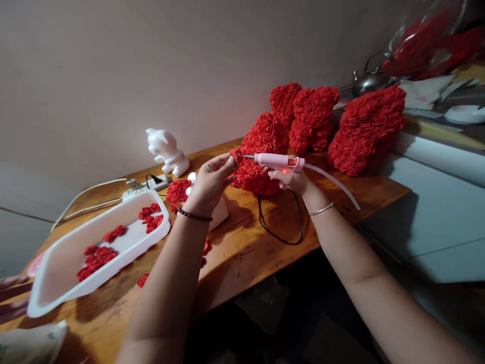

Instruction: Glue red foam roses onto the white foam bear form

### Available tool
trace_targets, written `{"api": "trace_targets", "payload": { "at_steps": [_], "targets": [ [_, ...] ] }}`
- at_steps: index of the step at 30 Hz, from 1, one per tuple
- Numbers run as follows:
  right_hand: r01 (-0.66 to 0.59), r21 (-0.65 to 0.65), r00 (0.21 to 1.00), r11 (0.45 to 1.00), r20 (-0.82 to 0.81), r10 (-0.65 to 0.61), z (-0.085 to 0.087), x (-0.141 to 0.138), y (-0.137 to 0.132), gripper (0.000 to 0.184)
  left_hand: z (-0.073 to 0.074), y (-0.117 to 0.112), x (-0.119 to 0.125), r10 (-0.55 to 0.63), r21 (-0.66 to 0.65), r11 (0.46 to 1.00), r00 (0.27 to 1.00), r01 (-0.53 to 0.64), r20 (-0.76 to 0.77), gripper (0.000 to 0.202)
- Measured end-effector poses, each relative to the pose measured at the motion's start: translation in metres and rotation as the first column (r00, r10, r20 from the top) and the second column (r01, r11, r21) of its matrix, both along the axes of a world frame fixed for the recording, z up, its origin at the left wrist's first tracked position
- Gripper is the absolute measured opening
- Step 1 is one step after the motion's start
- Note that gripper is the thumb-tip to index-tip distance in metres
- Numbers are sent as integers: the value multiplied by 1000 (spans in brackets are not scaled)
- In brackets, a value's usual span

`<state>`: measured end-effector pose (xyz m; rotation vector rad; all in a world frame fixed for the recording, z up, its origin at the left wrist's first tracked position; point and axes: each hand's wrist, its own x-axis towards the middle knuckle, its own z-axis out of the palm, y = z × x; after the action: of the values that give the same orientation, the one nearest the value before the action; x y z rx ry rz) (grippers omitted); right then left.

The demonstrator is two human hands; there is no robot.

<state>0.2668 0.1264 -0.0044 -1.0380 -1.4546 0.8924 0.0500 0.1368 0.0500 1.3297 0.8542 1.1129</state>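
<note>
My left hand point(212, 179) pinches a small red foam rose point(236, 154) between fingertips, held up over the wooden table point(265, 237). My right hand point(291, 179) grips a pink glue gun point(278, 162), its nozzle pointing left and touching the rose; a red light glows on the gun and a white glue stick trails out behind it. Just below my left hand lies a white foam form partly covered in red roses point(180, 192).
A white tray point(53, 283) with several loose red roses sits at the left. A bare white foam bear point(166, 151) and a power strip point(147, 184) stand behind it. Rose-covered bears point(366, 129) line the back. The gun's black cord point(282, 230) loops on the table. Another person's fingers point(11, 298) show at far left.
</note>
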Motion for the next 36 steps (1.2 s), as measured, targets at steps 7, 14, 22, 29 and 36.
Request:
{"api": "trace_targets", "payload": {
  "at_steps": [7, 14, 22, 29, 36],
  "targets": [
    [8, -61, 1000, 998, 7, -7, -2, 1, -1, 27, -1, 0, 0, -2, 3, 1000, 1000, 2, -28, 40],
    [13, -59, 1000, 998, 2, -13, -2, 0, 0, 28, -2, 0, -1, 3, 8, 1000, 999, -3, -46, 41],
    [24, -63, 999, 998, 26, -22, -1, 1, -1, 26, -2, 1, -2, -4, -3, 1000, 999, 3, -47, 35],
    [18, -62, 999, 998, 34, -16, 3, -1, -4, 26, -3, 1, -2, -3, 7, 1000, 999, 4, -47, 36],
    [10, -54, 1000, 998, 26, -8, 1, 0, -2, 27, -2, 0, -2, -8, -2, 1000, 999, 8, -42, 36]
  ]
}}
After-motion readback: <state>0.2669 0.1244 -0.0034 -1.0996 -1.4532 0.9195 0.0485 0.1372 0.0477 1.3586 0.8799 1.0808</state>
